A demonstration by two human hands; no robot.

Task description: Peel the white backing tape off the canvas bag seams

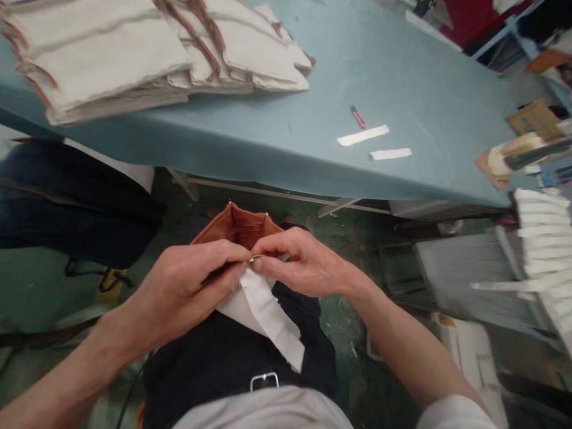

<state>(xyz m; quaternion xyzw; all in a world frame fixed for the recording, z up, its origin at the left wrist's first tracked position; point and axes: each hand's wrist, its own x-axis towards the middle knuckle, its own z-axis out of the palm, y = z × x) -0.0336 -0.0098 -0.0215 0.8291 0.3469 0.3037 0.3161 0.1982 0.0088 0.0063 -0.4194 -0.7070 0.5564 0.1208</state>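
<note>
A brown leather-like bag (245,223), open at the top with folds inside, is held over my lap. My left hand (192,277) is closed in a pinch on its near edge. Fingertips almost touching it, my right hand (295,259) pinches the same edge at a small light bit of material. From beneath the fingers a white strip (272,322) hangs down across my dark trousers. Behind that strip is a wider white piece of the bag. Exactly what lies between the fingertips is too small to make out.
Ahead is a blue-covered table (322,119) with a stack of white panels (111,59) at its left. A small red cutter (357,117) and two white strips (364,136) lie toward its right. Dark cloth (75,202) hangs at left; many white strips (545,238) are at right.
</note>
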